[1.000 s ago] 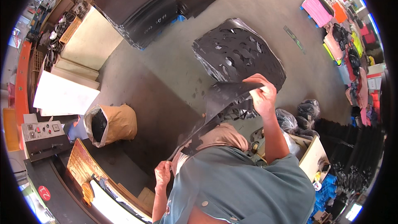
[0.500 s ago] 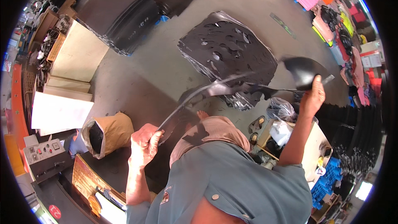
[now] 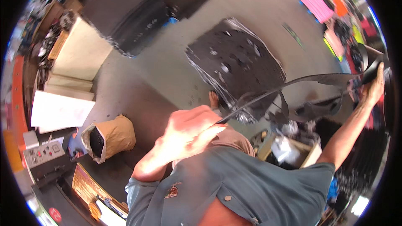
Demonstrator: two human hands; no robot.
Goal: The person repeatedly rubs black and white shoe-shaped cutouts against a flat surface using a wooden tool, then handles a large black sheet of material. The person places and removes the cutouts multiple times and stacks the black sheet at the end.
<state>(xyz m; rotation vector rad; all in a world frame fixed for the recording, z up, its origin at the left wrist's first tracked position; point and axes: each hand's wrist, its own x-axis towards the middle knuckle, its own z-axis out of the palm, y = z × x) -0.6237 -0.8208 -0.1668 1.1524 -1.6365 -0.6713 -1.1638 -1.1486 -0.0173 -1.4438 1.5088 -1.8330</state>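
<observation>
A thin black sheet scrap [image 3: 320, 78], ribbon-like and cut with openings, stretches in the air between my two hands. My left hand [image 3: 190, 134], smeared by motion in front of my belly, is closed around its near end. Far out to the right, my right hand [image 3: 373, 87] grips the other end, where the material curls; some of its fingers are hidden. Loose dark loops of the scrap hang below the stretched strip. Under and beyond it lies a stack of black sheets [image 3: 238, 54] on the floor, its top marked with curved cut-outs.
More black sheet stacks [image 3: 125, 8] stand at the far left. A brown paper sack [image 3: 119, 136] with dark contents sits left of me, beside a control box [image 3: 46, 152]. Pink sheets [image 3: 317, 5] are piled far right. A white plastic bag [image 3: 287, 148] lies near my right side.
My right hand has swung outward to the right with its end of the black scrap. My left hand has moved right, in front of my body, still holding the other end.
</observation>
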